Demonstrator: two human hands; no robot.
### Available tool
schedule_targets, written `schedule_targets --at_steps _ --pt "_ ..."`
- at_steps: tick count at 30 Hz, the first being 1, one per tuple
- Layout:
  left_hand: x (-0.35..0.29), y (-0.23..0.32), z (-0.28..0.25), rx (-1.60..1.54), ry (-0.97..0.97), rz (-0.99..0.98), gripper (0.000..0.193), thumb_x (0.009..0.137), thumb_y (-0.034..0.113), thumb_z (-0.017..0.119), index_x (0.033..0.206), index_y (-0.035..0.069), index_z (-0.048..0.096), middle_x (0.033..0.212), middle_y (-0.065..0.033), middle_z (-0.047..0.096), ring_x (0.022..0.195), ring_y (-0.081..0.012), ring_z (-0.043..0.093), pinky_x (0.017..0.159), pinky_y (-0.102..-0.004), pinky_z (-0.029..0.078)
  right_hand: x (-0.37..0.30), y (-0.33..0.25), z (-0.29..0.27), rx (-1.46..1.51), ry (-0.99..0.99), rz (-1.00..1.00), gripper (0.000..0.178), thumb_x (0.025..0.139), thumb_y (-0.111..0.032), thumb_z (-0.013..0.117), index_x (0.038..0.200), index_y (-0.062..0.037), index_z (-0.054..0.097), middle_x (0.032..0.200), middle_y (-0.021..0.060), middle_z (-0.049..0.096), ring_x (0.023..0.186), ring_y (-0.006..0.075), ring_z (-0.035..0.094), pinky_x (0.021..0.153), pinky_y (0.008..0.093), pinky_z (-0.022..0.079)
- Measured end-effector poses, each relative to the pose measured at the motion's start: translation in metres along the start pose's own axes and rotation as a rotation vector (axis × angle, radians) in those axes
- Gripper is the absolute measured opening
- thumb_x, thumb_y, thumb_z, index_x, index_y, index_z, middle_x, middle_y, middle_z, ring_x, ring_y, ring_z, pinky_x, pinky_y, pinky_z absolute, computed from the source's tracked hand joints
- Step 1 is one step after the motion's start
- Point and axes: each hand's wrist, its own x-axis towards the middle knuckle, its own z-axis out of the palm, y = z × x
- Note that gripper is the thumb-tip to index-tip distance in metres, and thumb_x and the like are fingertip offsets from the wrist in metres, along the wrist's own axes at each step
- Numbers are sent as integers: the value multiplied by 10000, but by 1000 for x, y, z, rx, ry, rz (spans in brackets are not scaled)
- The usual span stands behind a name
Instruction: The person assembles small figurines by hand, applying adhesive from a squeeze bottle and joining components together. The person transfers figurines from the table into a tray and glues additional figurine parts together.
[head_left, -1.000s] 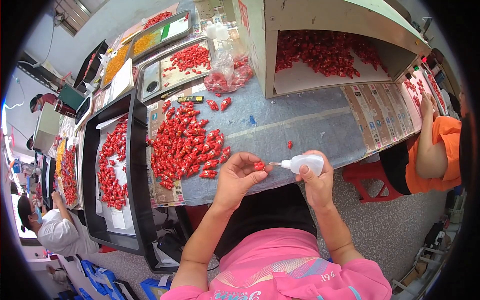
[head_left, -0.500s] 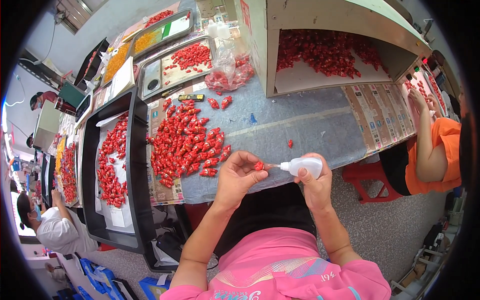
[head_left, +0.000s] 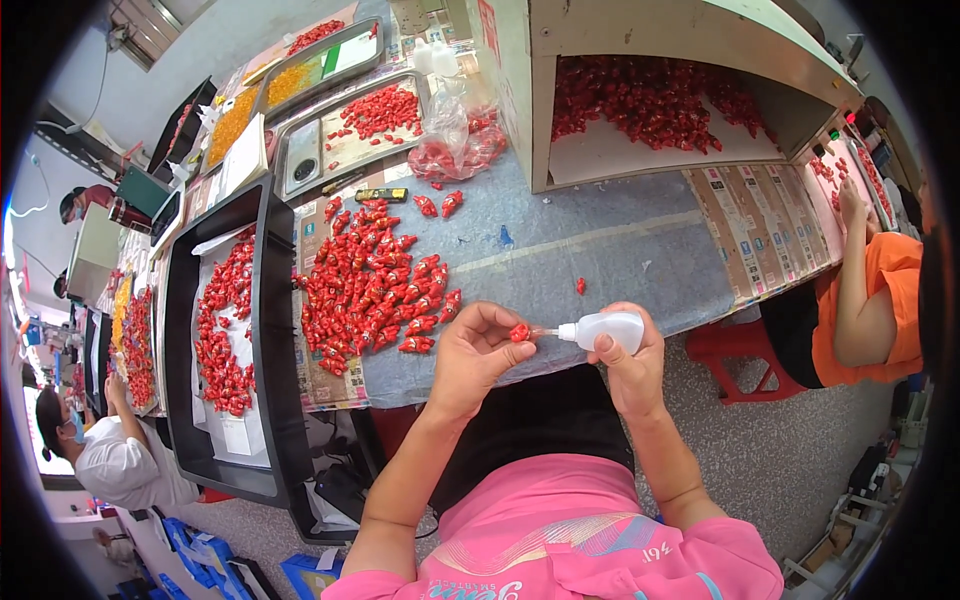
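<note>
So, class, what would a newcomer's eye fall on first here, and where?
First, the heap of red pieces on the table, right of the black tray. Then, at the near edge, the left hand pinches one red piece while the right hand points a white squeeze bottle at it.

Just off centre toward four o'clock, cannot make out the full shape of the small, glossy red piece (head_left: 519, 333), partly covered by the bare left hand (head_left: 475, 358), nor any contact with the thin, translucent nozzle (head_left: 549, 331). At six, lose the pink printed shirt (head_left: 560, 530) to the lower edge; at three, most of the orange-sleeved person (head_left: 868, 310)'s head to the dark rim.
</note>
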Motion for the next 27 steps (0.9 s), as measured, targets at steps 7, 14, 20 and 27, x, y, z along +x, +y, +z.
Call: schedule_targets --at_steps 7,14,20,27 --pt "0 1 0 -7 -24 -7 279 735 -114 695 921 21 537 945 -68 616 957 -220 646 854 -311 515 1 0 1 1 15 10 390 781 -202 763 1053 -23 549 886 44 606 726 102 578 618 233 492" --pt "-1 0 0 -11 -25 -4 271 737 -112 694 917 19 539 931 -59 612 960 -224 647 853 -310 517 -1 -2 2 18 27 9 388 783 -202 761 1056 -26 549 916 47 606 773 111 589 627 235 502" --pt "0 0 0 -10 -16 -7 266 742 -108 691 920 21 541 929 -57 612 957 -217 648 842 -304 518 1 -2 3 16 21 3 380 786 -197 758 1054 -28 549 935 48 604 797 112 593 628 235 508" --pt "-3 3 -3 -34 -12 -1 243 766 -76 690 934 16 542 941 -71 617 925 -212 653 820 -297 522 4 -6 12 -8 61 -18 390 789 -188 752 1070 -24 538 948 51 606 812 116 593 657 243 516"
